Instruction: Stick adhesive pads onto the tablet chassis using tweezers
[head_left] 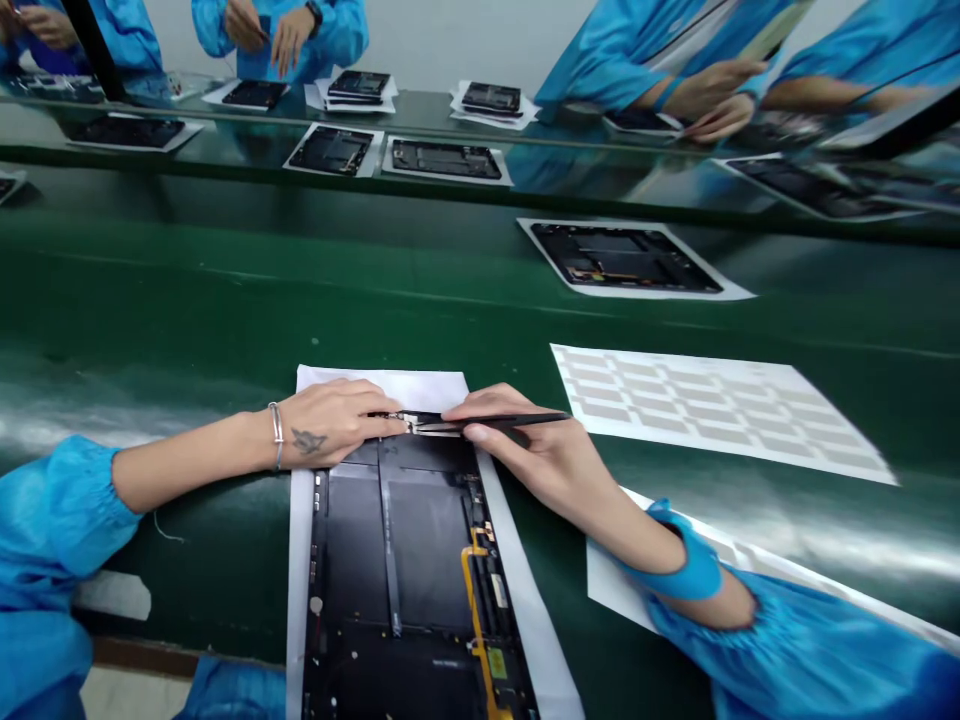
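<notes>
An opened black tablet point(412, 580) lies on a white sheet point(300, 560) in front of me, with a yellow flex cable point(471, 590) along its right side. My left hand point(337, 425) rests flat on the tablet's far edge, fingertips pressing a small silvery strip point(424, 425) there. My right hand point(536, 450) pinches black tweezers point(487, 420) whose tips reach that same strip from the right. Both forearms wear blue sleeves, and a bracelet circles my left wrist.
A white sheet of small stickers point(720, 410) lies to the right on the green conveyor belt point(187, 300). Another opened tablet point(622, 257) rests farther back. Several more tablets line the far shelf, where other people in blue smocks work.
</notes>
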